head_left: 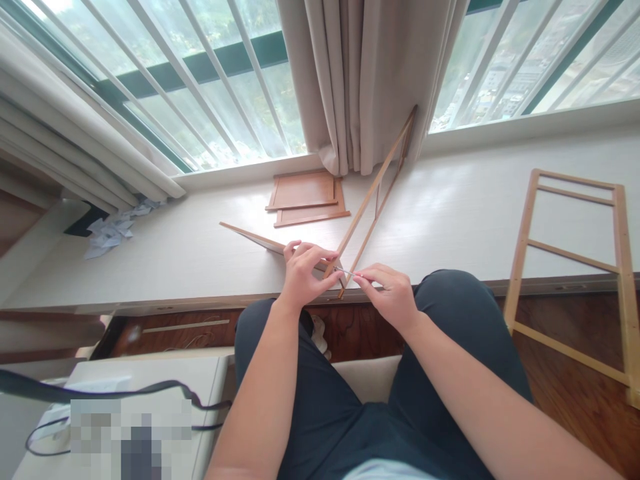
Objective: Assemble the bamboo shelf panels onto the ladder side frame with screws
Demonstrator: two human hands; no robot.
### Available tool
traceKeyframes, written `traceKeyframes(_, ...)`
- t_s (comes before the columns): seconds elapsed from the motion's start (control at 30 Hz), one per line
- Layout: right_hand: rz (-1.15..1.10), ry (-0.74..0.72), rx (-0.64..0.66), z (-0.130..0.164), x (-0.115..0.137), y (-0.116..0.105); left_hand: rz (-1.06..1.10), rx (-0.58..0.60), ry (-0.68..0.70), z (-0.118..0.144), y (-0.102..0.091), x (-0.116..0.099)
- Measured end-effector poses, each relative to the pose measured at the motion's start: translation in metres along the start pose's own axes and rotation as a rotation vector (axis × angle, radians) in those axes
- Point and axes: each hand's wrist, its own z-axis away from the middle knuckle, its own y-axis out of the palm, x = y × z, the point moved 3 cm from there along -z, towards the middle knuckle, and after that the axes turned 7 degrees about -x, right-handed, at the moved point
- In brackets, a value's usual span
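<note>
A wooden frame [379,193] with long thin side rails stands slanted on the white ledge, its near end at the ledge's front edge. A flat wooden panel [250,235] meets that near end from the left. My left hand [306,272] is closed around the corner where the two meet, thumb and fingers on the wood. Between the thumb and fingers of my right hand [393,293] is a thin metal hex key [346,272], its far end at the frame's corner. The fastener there is too small to make out.
Two wooden panels [305,192] lie overlapped near the curtain [345,87]. Another wooden frame [575,260] leans against the ledge [465,213] at right. Crumpled paper [110,233] lies at far left. A white cabinet [200,380] with a dark strap stands at lower left.
</note>
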Motion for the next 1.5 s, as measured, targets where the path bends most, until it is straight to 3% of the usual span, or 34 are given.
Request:
traceKeyframes(0.1, -0.062, 0.163, 0.037, 0.002, -0.004, 0.004, -0.001, 0.003, -0.001, 0.0, 0.0, 0.0)
traceKeyframes(0.23, -0.303, 0.482, 0.106, 0.006, -0.01, 0.013, 0.002, -0.003, 0.008, 0.0, 0.001, 0.001)
traceKeyframes(0.33, -0.386, 0.56, 0.132, 0.006, -0.01, 0.017, 0.013, -0.019, 0.029, 0.0, 0.0, 0.0)
traceKeyframes(0.7, -0.231, 0.492, 0.093, 0.004, -0.008, 0.006, -0.011, 0.004, 0.007, 0.0, 0.001, 0.001)
traceKeyframes(0.97, 0.02, 0.169, 0.108, -0.001, -0.01, 0.001, -0.027, -0.002, 0.018, 0.0, 0.0, 0.0)
traceKeyframes(1.5, 0.04, 0.029, 0.066, -0.002, -0.008, 0.003, 0.001, -0.024, 0.022, -0.001, -0.001, -0.001)
